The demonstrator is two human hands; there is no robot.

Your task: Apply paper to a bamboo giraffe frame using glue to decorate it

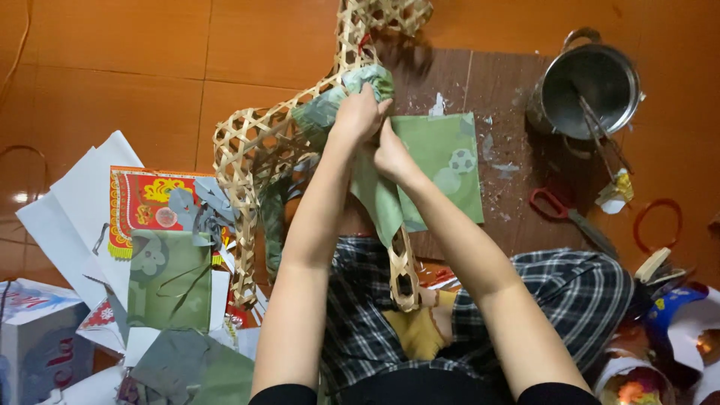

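Looking down, I see my left hand (pixel 360 112) pressing flat on a crumpled bit of green paper (pixel 352 94) that sits on the open woven bamboo frame (pixel 259 142), with the fingers curled over the paper. My right hand (pixel 391 150) is just below and beside it, touching it, and it pinches the top edge of a long green paper strip (pixel 375 199) that hangs down over the frame toward my lap. A thin leg of the frame pokes out under that strip, near my checked skirt (pixel 570 289). Just right of my right hand lies a flat green paper sheet with pale round shapes (pixel 450 161) on a brown board (pixel 510 90). Farther right are red-handled scissors (pixel 559 210) and a shiny metal pot (pixel 589 90) with sticks in it. Left of my left arm sits a heap of white, red and green paper (pixel 150 247).
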